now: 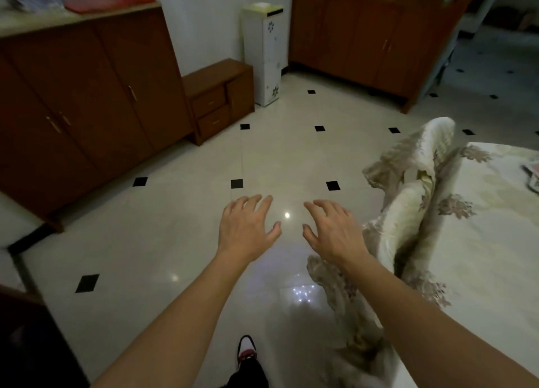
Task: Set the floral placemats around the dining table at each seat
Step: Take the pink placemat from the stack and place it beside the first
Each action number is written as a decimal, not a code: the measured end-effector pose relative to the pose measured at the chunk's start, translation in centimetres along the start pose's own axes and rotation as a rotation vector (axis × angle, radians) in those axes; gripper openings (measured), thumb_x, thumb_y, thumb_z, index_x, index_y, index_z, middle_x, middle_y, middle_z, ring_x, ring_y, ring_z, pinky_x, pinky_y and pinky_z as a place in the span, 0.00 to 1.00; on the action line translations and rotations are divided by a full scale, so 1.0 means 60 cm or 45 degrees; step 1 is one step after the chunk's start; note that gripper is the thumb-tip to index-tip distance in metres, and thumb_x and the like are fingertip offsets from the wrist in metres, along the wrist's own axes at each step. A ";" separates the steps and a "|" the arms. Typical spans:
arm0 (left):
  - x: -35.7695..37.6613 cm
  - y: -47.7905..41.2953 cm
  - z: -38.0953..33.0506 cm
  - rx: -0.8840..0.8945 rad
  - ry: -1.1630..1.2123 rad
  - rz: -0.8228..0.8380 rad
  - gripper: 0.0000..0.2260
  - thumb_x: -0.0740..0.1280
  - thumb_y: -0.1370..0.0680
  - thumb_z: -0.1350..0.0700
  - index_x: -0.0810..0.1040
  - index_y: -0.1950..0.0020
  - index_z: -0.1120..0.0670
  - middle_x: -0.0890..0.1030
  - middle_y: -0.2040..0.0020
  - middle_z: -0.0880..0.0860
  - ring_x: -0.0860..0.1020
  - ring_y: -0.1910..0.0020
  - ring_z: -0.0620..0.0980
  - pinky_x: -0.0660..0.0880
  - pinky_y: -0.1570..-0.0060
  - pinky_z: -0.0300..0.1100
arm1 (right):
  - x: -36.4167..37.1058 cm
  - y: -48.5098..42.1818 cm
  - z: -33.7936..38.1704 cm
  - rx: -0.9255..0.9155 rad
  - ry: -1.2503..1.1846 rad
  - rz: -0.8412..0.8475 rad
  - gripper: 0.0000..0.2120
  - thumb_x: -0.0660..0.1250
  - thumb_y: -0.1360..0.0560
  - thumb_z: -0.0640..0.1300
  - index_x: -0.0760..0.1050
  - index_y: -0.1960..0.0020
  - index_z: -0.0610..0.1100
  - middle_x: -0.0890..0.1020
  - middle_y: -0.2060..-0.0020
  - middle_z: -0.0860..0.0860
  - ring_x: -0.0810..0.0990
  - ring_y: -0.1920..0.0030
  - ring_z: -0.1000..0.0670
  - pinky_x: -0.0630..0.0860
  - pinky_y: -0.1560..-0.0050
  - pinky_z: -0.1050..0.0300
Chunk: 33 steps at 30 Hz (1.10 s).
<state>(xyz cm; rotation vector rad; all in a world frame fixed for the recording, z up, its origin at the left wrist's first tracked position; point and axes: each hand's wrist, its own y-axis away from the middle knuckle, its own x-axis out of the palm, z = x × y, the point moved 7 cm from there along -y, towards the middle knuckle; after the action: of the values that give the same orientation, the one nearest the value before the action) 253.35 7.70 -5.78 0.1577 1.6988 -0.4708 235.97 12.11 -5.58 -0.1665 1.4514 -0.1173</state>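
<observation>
Fingers spread and empty, left hand (pixel 248 227) and right hand (pixel 332 233) hover over floor (pixel 175 241); table (pixel 495 241) lies rightward, nearer the right

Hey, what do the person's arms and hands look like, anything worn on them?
The left hand and right hand wear no gloves, rings, watch or bracelet. The left forearm and right forearm are bare, no sleeves in view.
</observation>
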 end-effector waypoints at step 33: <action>0.167 -0.778 -0.010 0.261 -0.041 0.072 0.28 0.57 0.23 0.36 0.67 0.26 0.47 0.74 0.29 0.50 0.71 0.31 0.52 0.68 0.34 0.51 | 0.112 -0.661 -0.311 0.252 -0.036 -0.096 0.22 0.68 0.27 0.53 0.77 0.35 0.45 0.82 0.42 0.45 0.80 0.40 0.43 0.75 0.42 0.46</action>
<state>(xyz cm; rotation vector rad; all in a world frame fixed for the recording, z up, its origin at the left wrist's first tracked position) 233.98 -35.91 -5.24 0.3445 1.6087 -0.6022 219.04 -28.88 -6.91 -0.0607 1.3967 -0.3178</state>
